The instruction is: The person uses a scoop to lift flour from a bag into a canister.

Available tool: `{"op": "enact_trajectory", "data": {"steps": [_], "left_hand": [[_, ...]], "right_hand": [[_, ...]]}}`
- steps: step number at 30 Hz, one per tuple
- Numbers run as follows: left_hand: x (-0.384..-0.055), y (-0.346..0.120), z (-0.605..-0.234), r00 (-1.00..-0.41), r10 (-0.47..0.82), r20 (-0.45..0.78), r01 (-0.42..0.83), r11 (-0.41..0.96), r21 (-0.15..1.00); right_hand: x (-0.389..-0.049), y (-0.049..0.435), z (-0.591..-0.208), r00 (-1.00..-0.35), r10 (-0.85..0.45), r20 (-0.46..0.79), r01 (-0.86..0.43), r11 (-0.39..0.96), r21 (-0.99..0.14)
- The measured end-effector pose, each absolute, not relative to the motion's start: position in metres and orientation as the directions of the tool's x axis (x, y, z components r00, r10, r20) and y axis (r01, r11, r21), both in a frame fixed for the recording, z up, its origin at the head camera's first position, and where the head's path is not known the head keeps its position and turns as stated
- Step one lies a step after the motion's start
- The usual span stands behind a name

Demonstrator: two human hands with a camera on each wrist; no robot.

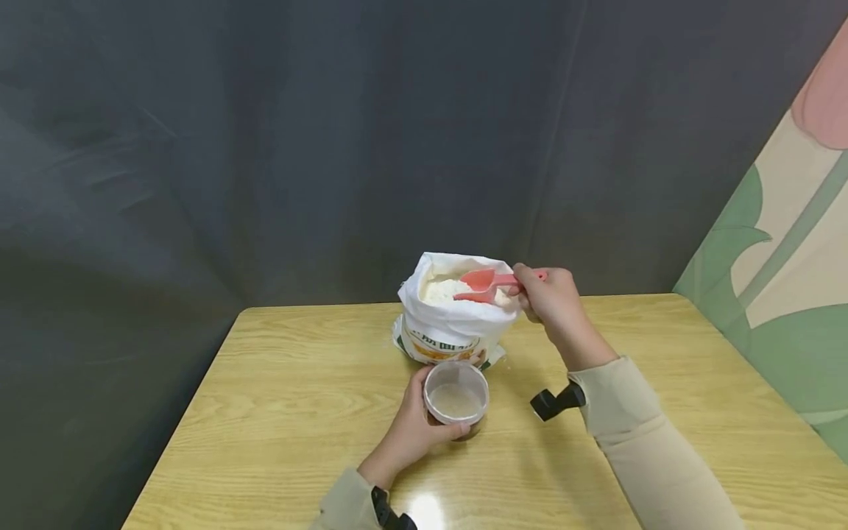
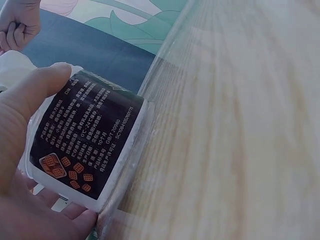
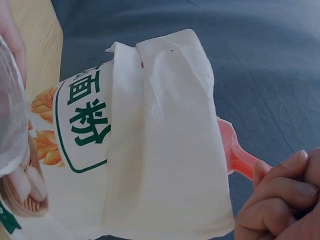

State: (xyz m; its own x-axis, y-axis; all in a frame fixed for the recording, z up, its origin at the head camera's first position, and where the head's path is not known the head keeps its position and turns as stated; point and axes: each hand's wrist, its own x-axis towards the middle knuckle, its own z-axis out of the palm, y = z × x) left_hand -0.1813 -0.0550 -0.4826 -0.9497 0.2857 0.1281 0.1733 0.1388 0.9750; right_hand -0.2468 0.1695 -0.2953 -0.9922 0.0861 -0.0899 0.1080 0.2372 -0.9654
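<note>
A white flour bag [image 1: 440, 315] stands with its top folded outward, and white flour [image 1: 439, 292] shows inside. My right hand [image 1: 551, 296] grips the handle of a pink scoop [image 1: 482, 280] at the bag's mouth. In the right wrist view, the scoop [image 3: 229, 142] shows beyond the bag's rim, partly hidden by it. In front of the bag, my left hand [image 1: 414, 425] holds a clear plastic tub [image 1: 457, 374] from the side. The left wrist view shows the tub's black printed label [image 2: 92, 135]. Whether the tub's pale bottom bears flour, I cannot tell.
Everything stands on a light wood-grain table [image 1: 298, 383]. A dark grey curtain [image 1: 331, 147] hangs behind its back edge. To the right is a wall panel [image 1: 782, 280] painted with flowers and leaves. Small white specks lie beside the bag.
</note>
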Motion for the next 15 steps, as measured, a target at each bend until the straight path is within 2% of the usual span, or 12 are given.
{"op": "enact_trajectory", "data": {"steps": [7, 15], "left_hand": [[-0.176, -0.057, -0.481, -0.949, 0.288, 0.131, 0.174, 0.131, 0.976], [-0.168, -0.058, -0.479, -0.952, 0.287, 0.102, 0.144, 0.128, 0.981]], "right_hand": [[-0.237, 0.173, -0.296, -0.995, 0.072, -0.066, 0.073, 0.098, -0.993], [-0.228, 0.175, -0.298, -0.997, 0.056, -0.046, 0.049, 0.051, -0.998]]}}
